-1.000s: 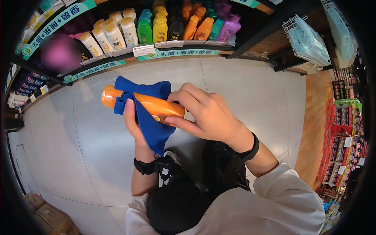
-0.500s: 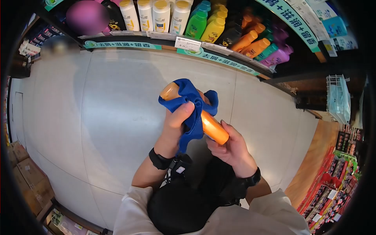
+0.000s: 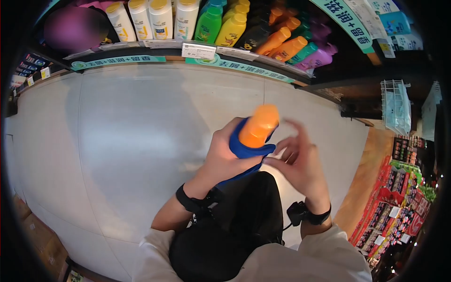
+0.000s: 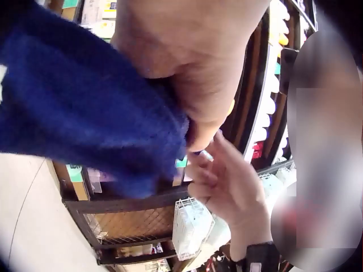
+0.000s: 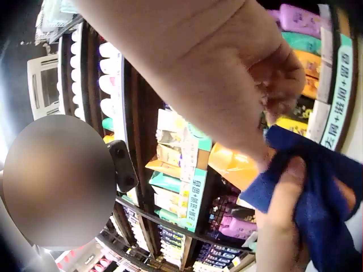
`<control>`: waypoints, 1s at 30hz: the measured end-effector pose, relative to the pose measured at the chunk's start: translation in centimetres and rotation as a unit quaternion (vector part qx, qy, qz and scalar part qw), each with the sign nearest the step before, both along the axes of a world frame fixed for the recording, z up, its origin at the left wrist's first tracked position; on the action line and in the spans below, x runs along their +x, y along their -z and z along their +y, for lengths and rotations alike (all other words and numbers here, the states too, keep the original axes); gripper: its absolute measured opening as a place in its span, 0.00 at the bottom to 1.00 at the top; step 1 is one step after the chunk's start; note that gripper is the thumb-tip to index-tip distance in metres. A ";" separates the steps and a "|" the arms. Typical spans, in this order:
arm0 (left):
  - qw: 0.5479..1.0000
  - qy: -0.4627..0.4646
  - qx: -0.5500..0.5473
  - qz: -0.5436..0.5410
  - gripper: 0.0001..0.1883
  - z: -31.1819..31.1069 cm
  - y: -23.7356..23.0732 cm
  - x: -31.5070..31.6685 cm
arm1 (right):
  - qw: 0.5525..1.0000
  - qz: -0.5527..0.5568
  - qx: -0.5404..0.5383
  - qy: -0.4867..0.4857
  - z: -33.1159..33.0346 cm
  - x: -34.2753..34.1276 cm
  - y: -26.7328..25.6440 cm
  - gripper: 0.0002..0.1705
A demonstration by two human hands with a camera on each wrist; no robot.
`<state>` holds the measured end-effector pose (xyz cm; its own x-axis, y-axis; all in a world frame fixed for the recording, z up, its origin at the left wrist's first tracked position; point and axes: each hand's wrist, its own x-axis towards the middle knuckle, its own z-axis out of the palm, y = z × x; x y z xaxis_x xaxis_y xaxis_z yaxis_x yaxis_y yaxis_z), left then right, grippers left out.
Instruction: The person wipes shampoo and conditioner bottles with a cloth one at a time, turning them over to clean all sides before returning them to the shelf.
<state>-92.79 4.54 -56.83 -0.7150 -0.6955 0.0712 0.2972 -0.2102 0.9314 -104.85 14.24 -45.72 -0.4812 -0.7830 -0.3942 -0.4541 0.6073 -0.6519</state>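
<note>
An orange shampoo-type bottle (image 3: 259, 127) points up and away in the head view, its lower part wrapped in a dark blue cloth (image 3: 246, 150). My left hand (image 3: 223, 157) grips the bottle through this cloth, thumb across the near side. Close on the right is my right hand (image 3: 300, 164), slightly blurred, with the index finger raised and the thumb tip right at the cloth's edge. Thumb and fingers stand apart in the right wrist view, beside a corner of the cloth (image 5: 323, 198). Folds of cloth hide most of the bottle in the left wrist view.
A shelf holds white bottles (image 3: 161, 19), green (image 3: 209, 24), yellow and orange ones, with a price tag (image 3: 198, 50) on its edge. To the right hangs a wire basket (image 3: 395, 108) of packets. Cardboard boxes (image 3: 40, 235) stand at lower left, above grey floor.
The bottle has swung from pointing left to pointing up and away, and moved right. The right hand has let go of the bottle's end and moved up beside the cloth. The left hand keeps its hold.
</note>
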 end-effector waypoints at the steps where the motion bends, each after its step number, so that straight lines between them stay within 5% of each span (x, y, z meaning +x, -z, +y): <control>1: 0.998 0.022 -0.053 -0.038 0.25 0.1 -0.3 0.2 | 1.000 0.007 0.003 0.001 -0.1 0.0 -0.7 0.31; 3: 0.981 0.043 -0.158 -0.103 0.24 0.3 -0.7 0.4 | 0.992 -0.012 -0.114 -0.044 -0.5 -0.1 -1.7 0.32; 6: 0.967 0.039 -0.215 -0.134 0.23 0.8 -0.8 1.0 | 0.976 0.138 -0.137 -0.099 -1.0 0.3 0.2 0.18; 10: 0.968 0.073 -0.213 -0.107 0.26 0.4 -0.3 1.6 | 0.974 0.177 -0.129 -0.055 -1.0 0.6 0.1 0.18; 13: 0.968 0.127 -0.178 -0.123 0.26 -0.1 0.0 2.1 | 0.972 0.168 -0.163 0.003 0.0 -1.5 -0.5 0.18; 15: 0.988 0.131 -0.068 -0.051 0.21 0.1 1.4 2.5 | 0.964 0.054 -0.190 0.179 0.3 -2.6 -2.0 0.20; 16: 0.988 0.132 -0.072 -0.046 0.21 0.4 2.3 2.6 | 0.963 0.059 -0.193 0.180 0.4 -3.3 -2.4 0.20; 18: 0.995 0.086 0.034 -0.022 0.18 0.7 3.6 2.6 | 0.912 -0.053 -0.266 0.306 0.0 -5.4 -2.7 0.23; 20: 0.996 0.080 0.037 -0.015 0.16 0.4 2.8 2.9 | 0.897 -0.111 -0.288 0.317 -0.4 -8.2 -1.0 0.25; 22: 0.994 0.068 0.086 -0.020 0.17 0.2 2.2 3.1 | 0.822 -0.175 -0.354 0.410 -2.4 -9.0 0.0 0.25; 28: 0.993 0.052 0.103 -0.010 0.17 -0.2 1.7 3.7 | 0.837 -0.130 -0.395 0.357 -7.2 -12.6 2.1 0.26; 30: 0.994 0.043 0.097 -0.007 0.17 -0.3 1.8 3.7 | 0.852 -0.033 -0.399 0.337 -9.2 -13.3 2.6 0.26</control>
<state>-89.05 4.20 -58.66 -0.7725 -0.6313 -0.0685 0.2576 -0.4102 0.8749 -118.17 5.07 -48.28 -0.9249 -0.3692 0.0911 -0.1241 0.0666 -0.9900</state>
